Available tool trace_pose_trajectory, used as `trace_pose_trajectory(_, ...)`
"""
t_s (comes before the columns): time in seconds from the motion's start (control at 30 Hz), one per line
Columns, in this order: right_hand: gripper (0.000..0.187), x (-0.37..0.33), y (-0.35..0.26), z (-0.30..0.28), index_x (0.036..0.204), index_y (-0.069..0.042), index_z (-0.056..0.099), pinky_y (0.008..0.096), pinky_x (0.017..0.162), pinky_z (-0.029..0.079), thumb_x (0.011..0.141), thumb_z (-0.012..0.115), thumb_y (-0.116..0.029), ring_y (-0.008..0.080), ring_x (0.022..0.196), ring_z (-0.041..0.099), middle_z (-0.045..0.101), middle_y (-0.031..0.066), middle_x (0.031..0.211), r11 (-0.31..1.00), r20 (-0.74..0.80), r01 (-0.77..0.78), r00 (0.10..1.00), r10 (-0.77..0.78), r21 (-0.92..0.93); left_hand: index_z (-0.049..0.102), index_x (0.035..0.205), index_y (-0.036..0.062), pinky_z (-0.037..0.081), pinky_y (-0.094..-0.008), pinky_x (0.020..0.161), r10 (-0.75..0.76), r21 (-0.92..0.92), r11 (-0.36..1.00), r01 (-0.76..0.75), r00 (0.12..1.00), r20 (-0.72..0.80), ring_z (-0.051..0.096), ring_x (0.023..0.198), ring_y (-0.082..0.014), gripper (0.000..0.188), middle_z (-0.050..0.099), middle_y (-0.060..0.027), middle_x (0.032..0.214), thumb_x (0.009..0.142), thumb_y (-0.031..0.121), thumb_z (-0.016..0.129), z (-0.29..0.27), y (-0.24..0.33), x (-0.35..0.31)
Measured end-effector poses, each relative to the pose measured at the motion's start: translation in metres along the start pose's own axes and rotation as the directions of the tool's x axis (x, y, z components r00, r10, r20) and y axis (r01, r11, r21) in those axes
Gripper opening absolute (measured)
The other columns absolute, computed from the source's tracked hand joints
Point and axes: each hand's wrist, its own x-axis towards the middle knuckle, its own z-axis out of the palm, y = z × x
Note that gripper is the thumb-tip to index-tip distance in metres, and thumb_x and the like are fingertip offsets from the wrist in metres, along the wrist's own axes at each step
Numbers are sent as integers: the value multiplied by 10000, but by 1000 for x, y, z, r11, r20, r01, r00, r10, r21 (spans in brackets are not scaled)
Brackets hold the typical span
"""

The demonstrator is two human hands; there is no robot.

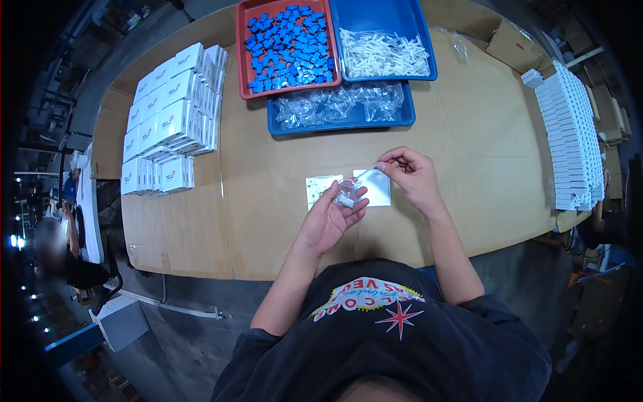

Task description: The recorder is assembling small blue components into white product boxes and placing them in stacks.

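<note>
My left hand point(328, 218) is turned palm up, its fingers curled around a small clear plastic bag point(347, 194) with a small white piece inside. Thumb and fingertips of my right hand point(410, 173) pinch a thin pale thing reaching toward the bag; whether it is the bag's edge or a separate stick I cannot tell. Under the hands lie a white sheet or open box point(320, 190) with small markings and, beside it, a plain white panel point(380, 190). My left hand partly covers the first.
Stacked white boxes point(155, 114) stand left; stacked small white pieces point(569, 141) line the right. At the back sit a red tray point(242, 67) of blue pieces, a blue tray point(429, 40) of white sticks and another blue tray point(341, 130) of clear bags. A person point(84, 261) is at far left.
</note>
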Motion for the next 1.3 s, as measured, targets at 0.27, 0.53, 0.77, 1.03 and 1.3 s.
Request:
trace_pose_trajectory(0.27, 79, 10, -14, 13, 1012, -10, 753, 247, 798, 511, 936, 751, -31, 78, 886, 642, 733, 15, 978, 954, 306, -55, 940, 149, -295, 552, 1432, 76, 563, -397, 997, -6, 83, 997, 8, 1000, -23, 678, 1209, -255, 477, 672, -127, 1367, 1123, 431, 476, 4, -2, -3)
trace_pose_trajectory(0.53, 58, 19, 4, 27, 963, -22, 757, 316, 894, 516, 909, 739, -11, 167, 1038, 655, 703, 68, 1127, 959, 480, 188, 875, -65, -214, 554, 1415, 107, 580, -430, 971, -19, 142, 989, 29, 997, -75, 692, 1208, -256, 431, 690, -98, 1342, 1131, 416, 460, 2, -3, -6)
trace_pose_trajectory(0.77, 62, 23, -8, 21, 927, -11, 754, 336, 933, 521, 932, 734, -70, 192, 1075, 678, 727, 80, 1162, 913, 575, 210, 817, 32, -349, 555, 1402, 81, 603, -412, 936, -15, 160, 987, 32, 994, -111, 703, 1187, -260, 424, 703, -105, 1278, 1131, 397, 471, 4, -1, -7)
trace_pose_trajectory(1.03, 113, 28, -25, 9, 958, -8, 763, 338, 900, 527, 936, 762, -118, 201, 1012, 697, 744, 83, 1129, 873, 691, 278, 717, 89, -401, 557, 1394, -33, 606, -370, 949, 121, 288, 953, -98, 991, -63, 718, 1159, -273, 470, 699, -166, 1288, 1139, 351, 461, 6, -2, -10)
trace_pose_trajectory(1.3, 108, 26, -31, 13, 947, -15, 755, 274, 809, 530, 901, 810, -95, 80, 896, 668, 731, 33, 961, 903, 546, 7, 799, 253, -429, 670, 1291, -75, 563, -325, 989, 318, 662, 700, -268, 947, 48, 729, 1093, -212, 387, 761, -172, 1164, 1139, 224, 477, 19, -1, -15)
